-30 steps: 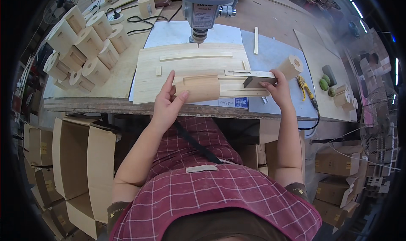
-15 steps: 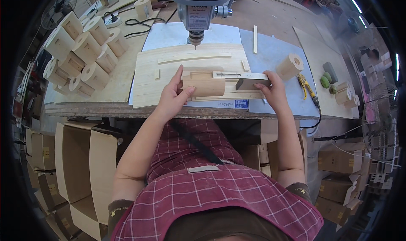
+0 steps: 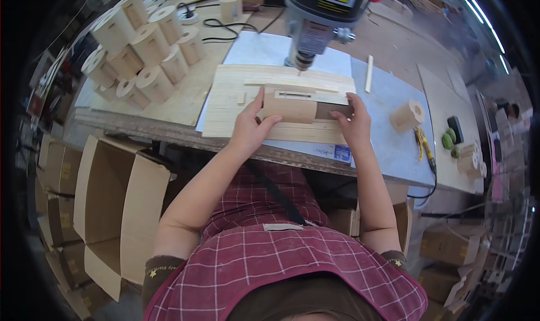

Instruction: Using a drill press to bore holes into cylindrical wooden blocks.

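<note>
My left hand (image 3: pixel 253 125) grips the left end of a pale rounded wooden block (image 3: pixel 289 109), thumb in front and fingers behind. My right hand (image 3: pixel 355 121) pinches a dark flat-faced block with a pale top (image 3: pixel 331 111) at the block's right end. The two pieces meet or overlap; how far one enters the other is hidden. A pale strip with a long narrow slot (image 3: pixel 295 95) shows along the top of the wooden block. Under both hands lies a light wooden board (image 3: pixel 225 115) with thin strips fixed on it. A drill press chuck (image 3: pixel 304 60) hangs just behind the hands.
Several hollowed wooden cylinders (image 3: pixel 151 44) are stacked at the left. One more cylinder (image 3: pixel 407 116) stands at the right, near a yellow-handled tool (image 3: pixel 426 146) with a black cord. Green fruits (image 3: pixel 448 139) lie farther right. An open carton (image 3: pixel 107 194) stands below the table's left side.
My right hand has brought the dark block leftward against the wooden block, so less of it shows. The slotted strip now sits over the wooden block. The whole view has shifted and tilted.
</note>
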Available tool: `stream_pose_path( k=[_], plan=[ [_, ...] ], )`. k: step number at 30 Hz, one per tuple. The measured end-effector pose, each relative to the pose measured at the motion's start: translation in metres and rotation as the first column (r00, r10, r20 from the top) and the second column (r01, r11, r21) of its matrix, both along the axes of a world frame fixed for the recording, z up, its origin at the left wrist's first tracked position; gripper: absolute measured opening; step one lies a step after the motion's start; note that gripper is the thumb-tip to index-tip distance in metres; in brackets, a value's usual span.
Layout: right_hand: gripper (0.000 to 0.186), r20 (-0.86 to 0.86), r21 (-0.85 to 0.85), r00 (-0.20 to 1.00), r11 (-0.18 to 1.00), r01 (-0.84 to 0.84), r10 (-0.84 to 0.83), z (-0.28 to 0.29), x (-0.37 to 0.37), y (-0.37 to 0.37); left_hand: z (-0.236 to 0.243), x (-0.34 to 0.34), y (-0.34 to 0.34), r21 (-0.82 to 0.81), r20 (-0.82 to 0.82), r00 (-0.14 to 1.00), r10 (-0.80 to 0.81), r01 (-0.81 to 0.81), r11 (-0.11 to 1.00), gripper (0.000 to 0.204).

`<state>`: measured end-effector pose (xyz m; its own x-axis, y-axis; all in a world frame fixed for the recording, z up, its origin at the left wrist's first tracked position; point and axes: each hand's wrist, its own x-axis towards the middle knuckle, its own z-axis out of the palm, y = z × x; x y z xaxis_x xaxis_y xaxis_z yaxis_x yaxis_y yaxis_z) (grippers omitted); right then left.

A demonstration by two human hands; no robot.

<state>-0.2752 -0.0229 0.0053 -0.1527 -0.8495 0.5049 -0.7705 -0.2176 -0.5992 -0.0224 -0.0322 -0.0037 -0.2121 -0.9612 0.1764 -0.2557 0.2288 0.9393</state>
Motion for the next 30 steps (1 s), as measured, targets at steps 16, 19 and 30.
stream_pose_path(
  k=[16,19,30],
  plan=[
    [0.079,0.045,0.086,0.998,0.995,0.044,-0.048,0.007,0.03,-0.031,-0.023,-0.008,-0.03,-0.173,-0.103,0.989,0.109,-0.125,0.977,0.067],
    [0.081,0.059,0.106,0.998,0.994,-0.022,0.016,0.01,0.026,-0.03,-0.018,-0.007,-0.028,-0.193,-0.049,0.99,0.129,-0.137,0.972,0.066],
    [0.091,0.447,0.177,0.86,0.918,-0.353,0.245,0.009,0.004,-0.027,-0.013,-0.011,-0.027,-0.015,-0.293,0.954,0.057,-0.064,0.998,0.067]
  ],
)
